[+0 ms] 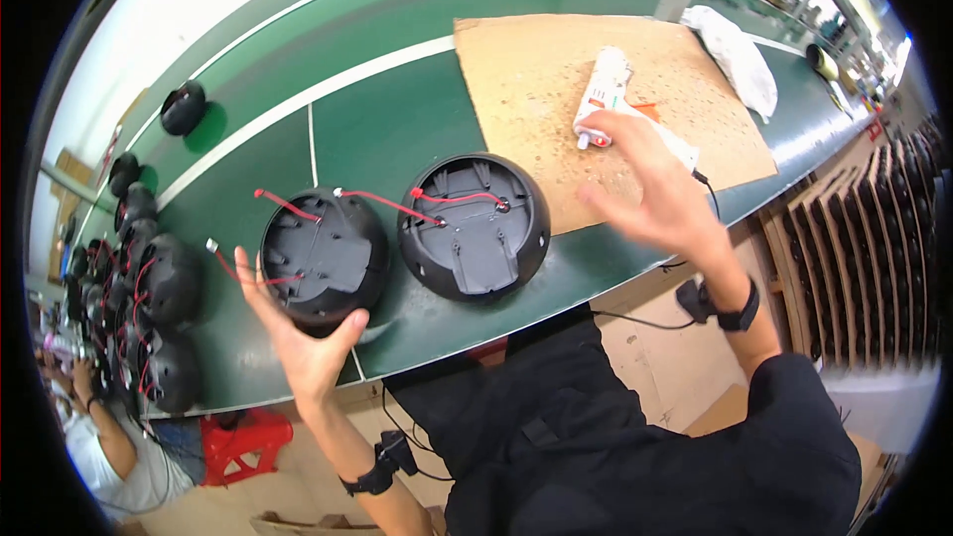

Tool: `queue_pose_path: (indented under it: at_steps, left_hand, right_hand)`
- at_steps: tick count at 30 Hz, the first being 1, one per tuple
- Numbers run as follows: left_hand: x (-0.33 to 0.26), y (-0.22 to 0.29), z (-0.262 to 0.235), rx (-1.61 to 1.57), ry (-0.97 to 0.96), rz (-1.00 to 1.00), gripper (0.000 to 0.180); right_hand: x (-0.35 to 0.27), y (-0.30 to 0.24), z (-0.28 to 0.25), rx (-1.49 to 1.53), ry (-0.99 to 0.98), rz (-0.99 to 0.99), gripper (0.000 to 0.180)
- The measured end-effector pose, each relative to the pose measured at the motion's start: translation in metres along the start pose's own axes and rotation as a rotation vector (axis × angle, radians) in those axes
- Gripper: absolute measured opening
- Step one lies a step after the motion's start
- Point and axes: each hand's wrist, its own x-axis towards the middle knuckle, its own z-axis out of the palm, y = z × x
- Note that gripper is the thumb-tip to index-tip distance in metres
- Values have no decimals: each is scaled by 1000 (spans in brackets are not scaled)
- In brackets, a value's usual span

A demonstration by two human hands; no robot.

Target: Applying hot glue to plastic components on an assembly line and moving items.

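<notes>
Two round black plastic housings lie side by side with their hollow sides up, both with red wires inside. My left hand point(310, 352) curls round the near edge of the left housing point(323, 248), thumb on one side and fingers on the other. A wire with a white plug hangs over that housing's left rim. Beside it, the right housing point(475, 248) is untouched. My right hand point(660, 189) is in the air with thumb and fingers apart, holding nothing. Just beyond it a white glue gun point(608, 89) with an orange trigger lies on a cardboard sheet point(526, 89).
More black housings point(164, 278) crowd the table's left end; another point(184, 107) sits farther back. A white bag point(740, 65) lies by the cardboard. Racked black parts point(864, 248) stand at the right. At far left, a co-worker point(129, 457) is near a red stool point(248, 447).
</notes>
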Motion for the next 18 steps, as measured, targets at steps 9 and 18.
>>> queue_pose_path:
  at_steps: [9, 18]
  left_hand:
    - [-49, 14, -9, 37, 220, -36, 137]
    - [-182, 46, -61, -292, 618, -73, 138]
  right_hand:
    - [-3, -62, 52, 645, -79, -122, 129]
    - [5, -89, 74, 856, -6, 22, 122]
